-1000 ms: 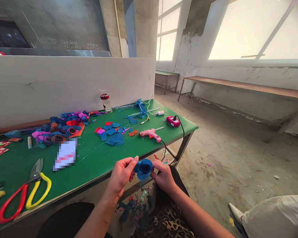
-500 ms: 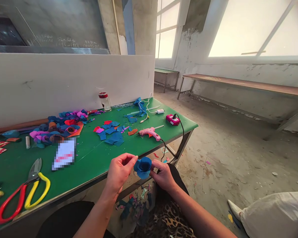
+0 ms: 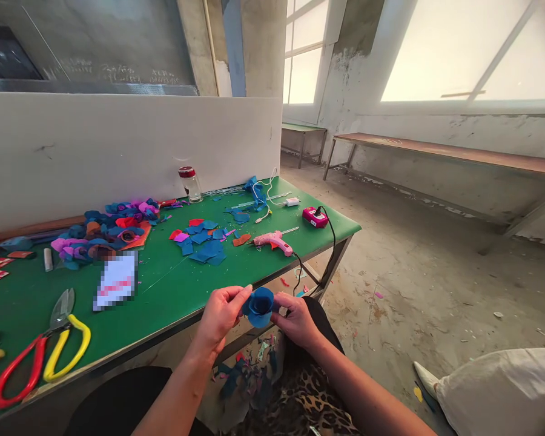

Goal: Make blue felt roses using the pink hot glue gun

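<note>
Between my hands, just off the table's front edge, is a blue flower with rounded petals curled about a hollow middle. My left hand pinches its left side between thumb and fingertips. On the other side, my right hand grips it with bent fingers, partly hidden behind the petals. A pink glue gun lies beyond the hands, a clear glue stick poking from its back end. To its left are several loose blue petal pieces, with a few red, purple and orange ones.
Red-and-yellow-handled scissors lie open at the left of the green table. Finished-looking flowers are heaped behind, near a glass jar. A pink power socket with a black cord sits at the right corner. Scraps litter the floor.
The flower has shifted very slightly left and turned a little in my hands. Both hands keep hold of it. The view has moved slightly; the table items lie as before.
</note>
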Motion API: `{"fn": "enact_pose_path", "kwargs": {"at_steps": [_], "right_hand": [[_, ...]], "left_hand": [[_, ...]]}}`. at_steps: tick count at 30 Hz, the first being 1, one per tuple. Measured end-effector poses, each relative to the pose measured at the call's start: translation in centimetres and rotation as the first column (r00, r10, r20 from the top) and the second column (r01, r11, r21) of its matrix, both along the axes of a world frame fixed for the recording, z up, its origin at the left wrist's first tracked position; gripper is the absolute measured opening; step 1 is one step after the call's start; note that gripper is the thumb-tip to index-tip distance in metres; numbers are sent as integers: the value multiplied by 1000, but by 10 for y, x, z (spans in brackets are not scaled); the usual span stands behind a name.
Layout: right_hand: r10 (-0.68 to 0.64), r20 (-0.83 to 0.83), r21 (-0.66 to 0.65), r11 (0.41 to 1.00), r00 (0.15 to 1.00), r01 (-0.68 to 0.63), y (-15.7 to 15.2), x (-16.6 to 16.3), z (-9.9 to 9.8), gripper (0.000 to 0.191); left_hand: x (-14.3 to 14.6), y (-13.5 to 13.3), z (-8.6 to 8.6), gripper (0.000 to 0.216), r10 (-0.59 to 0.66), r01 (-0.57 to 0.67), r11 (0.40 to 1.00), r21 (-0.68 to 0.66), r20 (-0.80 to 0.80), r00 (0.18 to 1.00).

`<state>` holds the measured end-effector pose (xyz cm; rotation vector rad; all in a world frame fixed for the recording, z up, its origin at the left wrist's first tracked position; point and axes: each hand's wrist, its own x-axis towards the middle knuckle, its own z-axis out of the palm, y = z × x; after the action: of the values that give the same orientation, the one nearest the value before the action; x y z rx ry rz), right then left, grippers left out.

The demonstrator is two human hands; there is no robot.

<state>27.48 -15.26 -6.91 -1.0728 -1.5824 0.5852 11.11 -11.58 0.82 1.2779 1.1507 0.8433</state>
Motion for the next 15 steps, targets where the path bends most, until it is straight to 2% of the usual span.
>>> {"fn": "enact_pose_path", "kwargs": {"at_steps": [6, 11, 15], "right_hand": [[26, 8, -24, 999, 1000, -25, -1, 0, -3, 14], [-36, -82, -57, 998, 996, 31, 1, -2, -6, 15], [-63, -161, -94, 994, 985, 48, 3, -5, -4, 17]], "left_hand": [[0, 1, 0, 38, 50, -50, 999, 7, -7, 999], [-11, 0, -1, 38, 127, -135, 990, 50, 141, 982], [-12, -6, -7, 38, 101, -100, 995, -11, 114, 988]]}}
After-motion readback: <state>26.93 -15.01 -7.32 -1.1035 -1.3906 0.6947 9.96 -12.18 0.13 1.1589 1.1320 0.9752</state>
